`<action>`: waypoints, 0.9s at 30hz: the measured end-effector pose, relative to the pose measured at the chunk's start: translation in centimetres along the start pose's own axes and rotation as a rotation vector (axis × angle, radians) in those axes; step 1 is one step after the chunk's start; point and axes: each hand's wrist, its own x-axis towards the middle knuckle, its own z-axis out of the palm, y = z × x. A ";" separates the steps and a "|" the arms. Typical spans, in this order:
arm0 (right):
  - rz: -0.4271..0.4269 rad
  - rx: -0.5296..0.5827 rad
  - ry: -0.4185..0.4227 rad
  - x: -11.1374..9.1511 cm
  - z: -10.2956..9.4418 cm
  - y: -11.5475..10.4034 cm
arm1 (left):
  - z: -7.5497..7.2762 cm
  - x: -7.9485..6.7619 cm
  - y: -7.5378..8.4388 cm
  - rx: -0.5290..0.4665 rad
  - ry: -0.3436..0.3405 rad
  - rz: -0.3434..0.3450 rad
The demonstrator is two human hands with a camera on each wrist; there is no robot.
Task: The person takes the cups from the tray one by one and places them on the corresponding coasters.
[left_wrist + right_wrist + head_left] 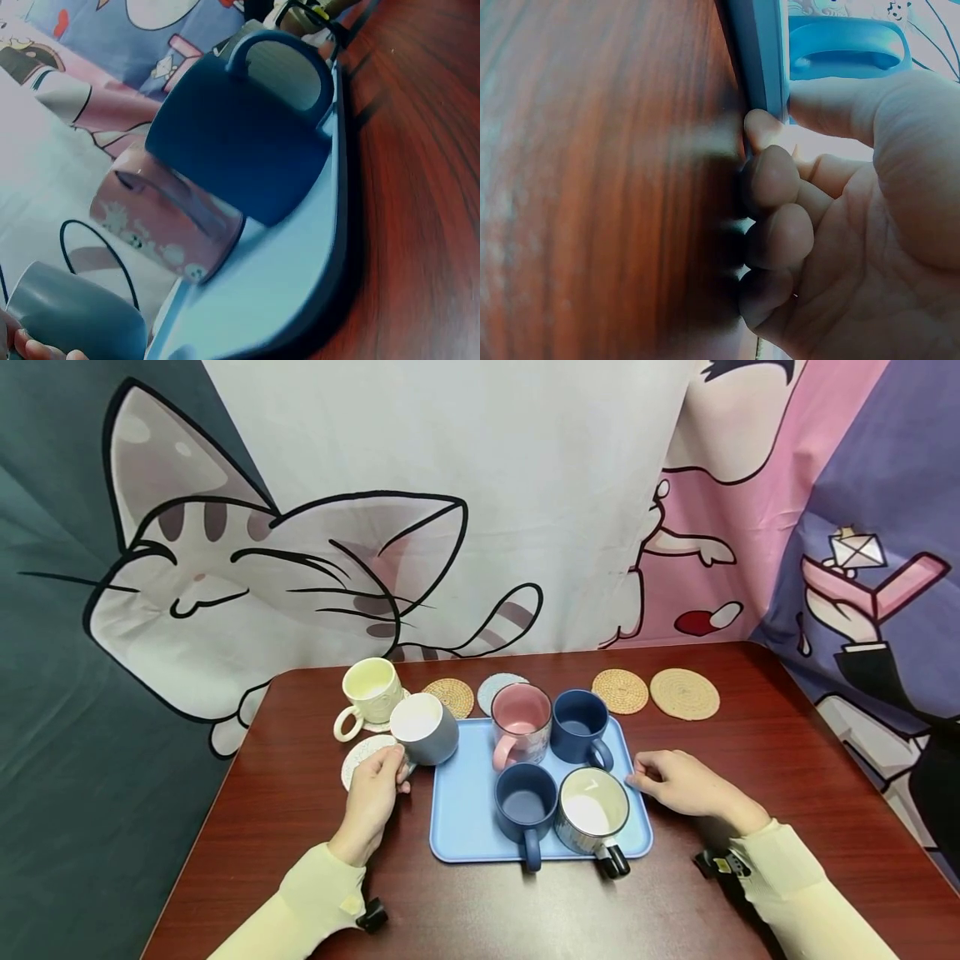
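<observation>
My left hand (372, 797) grips a grey mug (438, 739) by its handle, over the far left corner of the light blue tray (465, 802). In the left wrist view the grey mug (79, 315) shows with fingertips (41, 351) at its side. On the tray stand a pink mug (528, 739), two dark blue mugs (573, 739) and a cream mug (573, 835) with a black handle. My right hand (686, 781) pinches the tray's right edge between thumb and index finger; the right wrist view shows its other fingers (780, 236) curled below the tray rim (761, 60).
A pale yellow mug (378, 697) stands on a coaster at the back left. Near the grey mug lies a white coaster (360, 758). Several woven coasters (684, 693) line the far edge of the brown table (525, 914). A cartoon curtain (525, 485) hangs behind.
</observation>
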 end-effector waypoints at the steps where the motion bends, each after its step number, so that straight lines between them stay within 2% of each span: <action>1: 0.000 0.002 0.000 0.0 0.0 0.0 | -0.3 0.0 0.0 -0.003 0.007 -0.001; 12: -0.007 0.009 0.011 -0.1 0.1 0.0 | -3.4 0.0 0.2 0.018 0.075 -0.043; 19: -0.015 0.012 0.010 -0.1 0.1 0.0 | -4.8 -0.1 -0.3 0.054 0.128 -0.059; 27: 0.004 0.004 -0.006 0.0 -0.1 0.0 | -6.2 -0.1 -0.6 0.104 0.163 -0.045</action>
